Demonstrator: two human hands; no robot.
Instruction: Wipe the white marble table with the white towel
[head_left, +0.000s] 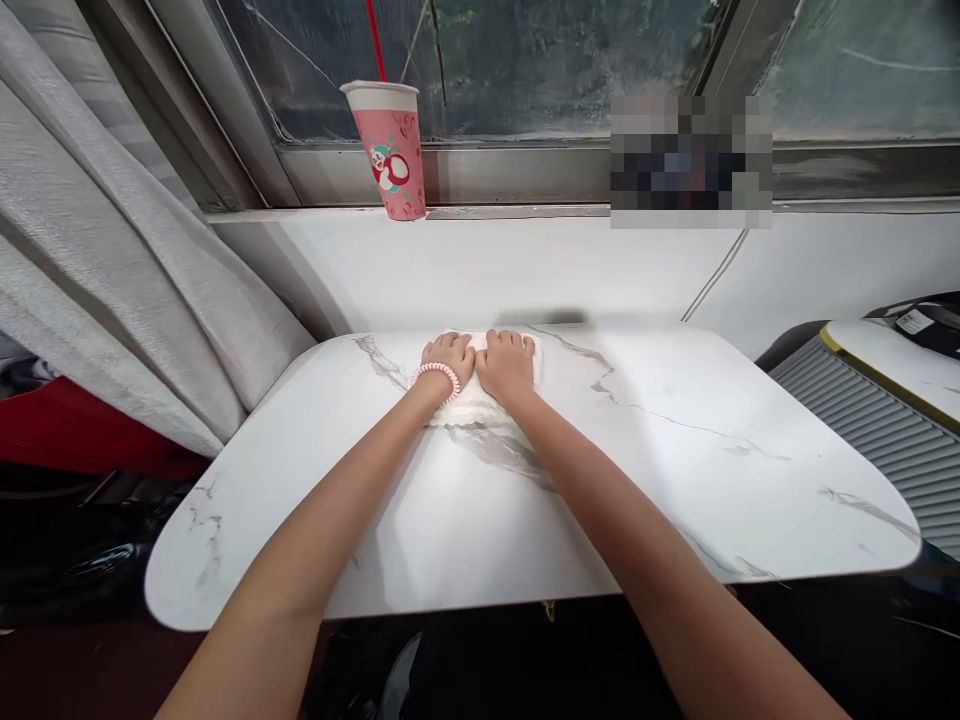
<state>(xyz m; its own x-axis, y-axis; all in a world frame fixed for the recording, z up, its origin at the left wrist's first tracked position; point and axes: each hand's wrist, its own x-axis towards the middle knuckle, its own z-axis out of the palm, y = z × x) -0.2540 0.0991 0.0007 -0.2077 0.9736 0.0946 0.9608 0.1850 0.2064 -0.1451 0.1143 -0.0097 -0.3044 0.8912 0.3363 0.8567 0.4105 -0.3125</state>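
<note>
A folded white cloth [480,408] with a ruffled near edge lies on the white marble-patterned table [465,530], close to its far side. My left hand [448,358], a pink-and-white coiled band at its wrist, presses on the left part of the cloth with bent fingers. Right beside it, my right hand [507,362] bears down on the cloth's right part, its fingers curled over toward the far edge. Both palms face down, and the hands hide much of the cloth.
A pink paper cup [394,150] with a red straw stands on the window ledge. Left of the table hangs a grey curtain [112,220]. A ribbed grey surface [862,430] is at the right. A blurred patch covers part of the ledge, with a thin cable [716,275] below.
</note>
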